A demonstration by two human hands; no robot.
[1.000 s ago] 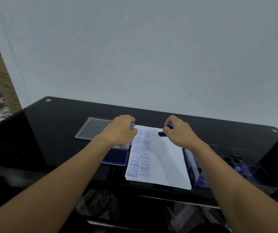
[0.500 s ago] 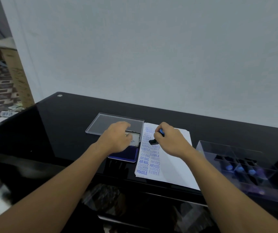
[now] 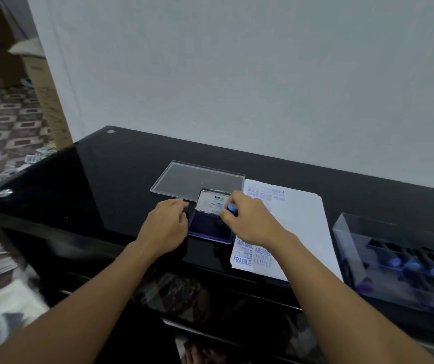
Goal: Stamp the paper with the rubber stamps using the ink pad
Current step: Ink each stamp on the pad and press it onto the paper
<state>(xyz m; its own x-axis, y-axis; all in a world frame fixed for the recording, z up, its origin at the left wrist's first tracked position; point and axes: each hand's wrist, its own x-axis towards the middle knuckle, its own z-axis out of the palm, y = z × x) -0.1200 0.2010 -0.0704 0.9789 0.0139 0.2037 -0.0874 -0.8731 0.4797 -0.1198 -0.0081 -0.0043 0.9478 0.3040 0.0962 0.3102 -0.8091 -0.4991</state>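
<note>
The right hand (image 3: 250,223) pinches a stamp (image 3: 232,207) over the open ink pad (image 3: 208,228). The left hand (image 3: 165,225) lies at the pad's left edge, fingers curled; whether it grips is unclear. Paper (image 3: 300,227) lies right of the pad. Farther right, a clear box (image 3: 352,248) holds more stamps (image 3: 411,265).

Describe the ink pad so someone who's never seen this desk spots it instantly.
On the black table, look just left of the stamped white paper, between the left hand and right hand. The ink pad is the small case with a dark blue bed and a raised, white-labelled lid; the flat tray behind it and the stamp box far right are clear.
</note>
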